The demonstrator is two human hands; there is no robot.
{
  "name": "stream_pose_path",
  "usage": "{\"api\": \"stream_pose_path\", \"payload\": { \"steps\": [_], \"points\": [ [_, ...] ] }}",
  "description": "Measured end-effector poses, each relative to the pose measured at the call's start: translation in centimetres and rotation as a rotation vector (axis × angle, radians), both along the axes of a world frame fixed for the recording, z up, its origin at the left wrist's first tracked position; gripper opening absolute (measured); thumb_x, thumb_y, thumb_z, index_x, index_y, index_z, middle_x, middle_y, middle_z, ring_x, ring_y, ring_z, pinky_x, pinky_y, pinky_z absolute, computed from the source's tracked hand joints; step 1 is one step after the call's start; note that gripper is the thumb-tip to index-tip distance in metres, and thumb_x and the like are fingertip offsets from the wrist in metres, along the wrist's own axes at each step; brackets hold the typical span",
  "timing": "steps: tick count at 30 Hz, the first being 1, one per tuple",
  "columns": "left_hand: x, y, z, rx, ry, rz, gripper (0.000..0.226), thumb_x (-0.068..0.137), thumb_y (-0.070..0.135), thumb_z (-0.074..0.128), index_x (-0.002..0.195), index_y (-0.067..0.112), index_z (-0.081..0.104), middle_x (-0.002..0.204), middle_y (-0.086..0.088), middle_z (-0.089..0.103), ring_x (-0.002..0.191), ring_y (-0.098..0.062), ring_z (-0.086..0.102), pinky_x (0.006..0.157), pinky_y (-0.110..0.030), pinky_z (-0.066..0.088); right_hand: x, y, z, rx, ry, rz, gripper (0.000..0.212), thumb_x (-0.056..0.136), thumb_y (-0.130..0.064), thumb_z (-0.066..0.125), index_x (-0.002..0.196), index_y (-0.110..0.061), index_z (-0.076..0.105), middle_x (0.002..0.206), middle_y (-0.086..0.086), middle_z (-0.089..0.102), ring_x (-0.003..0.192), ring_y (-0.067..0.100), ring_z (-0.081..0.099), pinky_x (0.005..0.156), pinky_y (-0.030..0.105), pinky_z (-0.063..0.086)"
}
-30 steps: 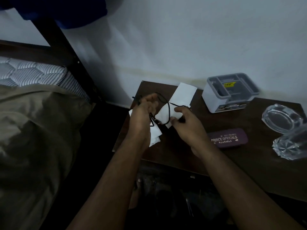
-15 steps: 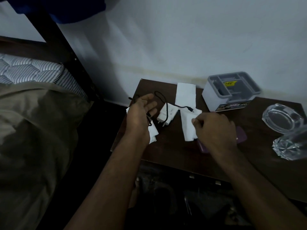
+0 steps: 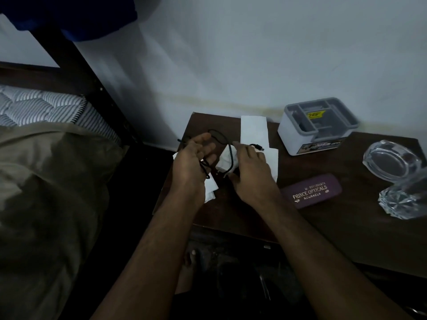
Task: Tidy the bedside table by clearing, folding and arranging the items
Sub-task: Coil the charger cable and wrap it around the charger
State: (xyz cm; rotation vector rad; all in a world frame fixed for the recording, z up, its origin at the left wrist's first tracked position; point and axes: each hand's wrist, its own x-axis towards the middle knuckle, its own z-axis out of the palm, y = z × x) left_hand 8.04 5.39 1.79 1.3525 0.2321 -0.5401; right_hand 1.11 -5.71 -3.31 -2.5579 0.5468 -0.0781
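Observation:
On the dark wooden bedside table, near its left end, lies a white charger plug with a thin black cable. My left hand holds loops of that cable, fingers half curled. My right hand rests over the plug, its fingertips on the plug and the cable; whether it grips them is hidden. White tissue sheets lie under and behind both hands. A purple spectacle case lies right of my right hand.
A grey-and-white organiser box stands at the back by the wall. A glass ashtray and a faceted glass piece sit at the right. A bed with a brown blanket is at the left. A bare foot shows below.
My right hand left the tissue beside the spectacle case and came back left onto the charger plug. The left hand kept hold of the cable and stayed in place.

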Motion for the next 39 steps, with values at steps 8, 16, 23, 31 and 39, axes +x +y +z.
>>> {"api": "stream_pose_path", "payload": {
  "steps": [8,16,23,31,39],
  "points": [
    [-0.1,-0.1,0.5,0.032,-0.007,-0.084,0.038,0.103,0.006,0.036,0.129,0.009,0.064,0.115,-0.012,0.069,0.095,-0.015,0.07,0.065,-0.02,0.06,0.2,0.3,-0.5,-0.204,0.073,0.043,0.06,0.093,-0.042,0.062,0.146,-0.026,0.039,0.152,0.008,0.033,0.14,0.029,0.031,0.11,0.044,0.031],
    [0.0,-0.2,0.6,0.094,-0.017,-0.088,0.039,0.104,0.012,0.033,0.121,0.013,0.068,0.125,-0.014,0.071,0.113,-0.026,0.068,0.104,-0.039,0.051,-0.2,-0.4,0.2,-0.239,-0.008,0.029,0.021,0.092,-0.012,0.057,0.113,-0.014,0.062,0.121,0.007,0.059,0.118,0.031,0.05,0.096,0.043,0.039],
    [0.2,0.6,-0.2,0.007,0.131,0.039,0.034,0.102,0.003,0.034,0.119,-0.004,0.062,0.125,-0.025,0.066,0.097,-0.034,0.069,0.072,-0.029,0.06,0.3,0.5,-0.6,-0.062,-0.114,0.1,0.055,0.087,-0.008,0.058,0.142,-0.012,0.047,0.141,0.008,0.049,0.125,0.029,0.047,0.098,0.042,0.045],
    [1.0,0.8,0.0,-0.036,0.172,-0.066,0.042,0.109,0.012,0.025,0.136,-0.007,0.051,0.133,-0.026,0.06,0.126,-0.039,0.056,0.082,-0.032,0.053,1.1,0.9,-1.2,-0.105,-0.004,0.102,0.071,0.092,-0.021,0.063,0.154,-0.019,0.029,0.153,0.005,0.038,0.141,0.025,0.033,0.112,0.039,0.027],
    [0.4,0.9,0.3,-0.058,0.103,-0.106,0.044,0.1,0.004,0.027,0.132,-0.003,0.057,0.107,-0.019,0.074,0.103,-0.032,0.07,0.09,-0.036,0.049,-0.4,-0.7,0.7,0.03,-0.157,-0.053,0.059,0.078,-0.026,0.076,0.129,-0.016,0.048,0.124,0.005,0.042,0.099,0.021,0.053,0.081,0.033,0.044]
  ]
}}
